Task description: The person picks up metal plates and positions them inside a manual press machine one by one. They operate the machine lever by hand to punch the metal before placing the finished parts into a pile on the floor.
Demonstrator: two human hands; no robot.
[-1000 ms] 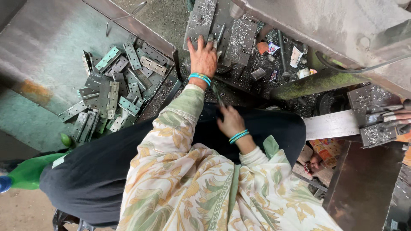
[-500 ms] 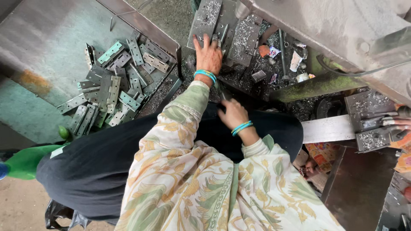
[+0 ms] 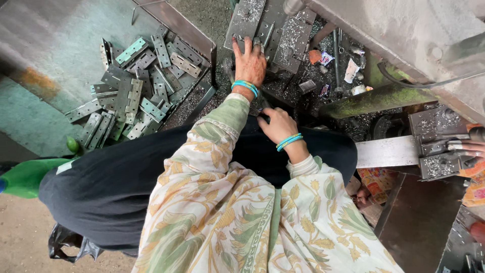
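From the head view, the person's left hand (image 3: 250, 63) lay stretched forward with its fingers spread flat, its grip open and pressing down on a grey metal plate (image 3: 246, 20) dusted with shavings, which sat at the top centre of the machine bed (image 3: 303, 96). A second metal plate (image 3: 290, 33) lay just beside it to the right, also covered in filings. The right hand (image 3: 278, 124) was drawn in close to the body, just below and to the right of the left wrist, its fingers curled together around something small and dark; what that grip held could not be told. Both wrists carried turquoise bangles (image 3: 246, 87), and pale floral sleeves (image 3: 222, 121) ran back over a black garment (image 3: 126, 177) across the lap. To the left, a heap of flat grey hinges (image 3: 134, 88) lay loose in a metal tray (image 3: 60, 35), well apart from both hands. A green bar (image 3: 376, 98) lay on the bed to the right of the hands, with scraps of paper and small litter near it. At the far right edge another person's fingers (image 3: 467, 147) rested on a steel block (image 3: 439, 139) scattered with shavings. A green object (image 3: 30, 177) showed at the lower left, beside the black garment.
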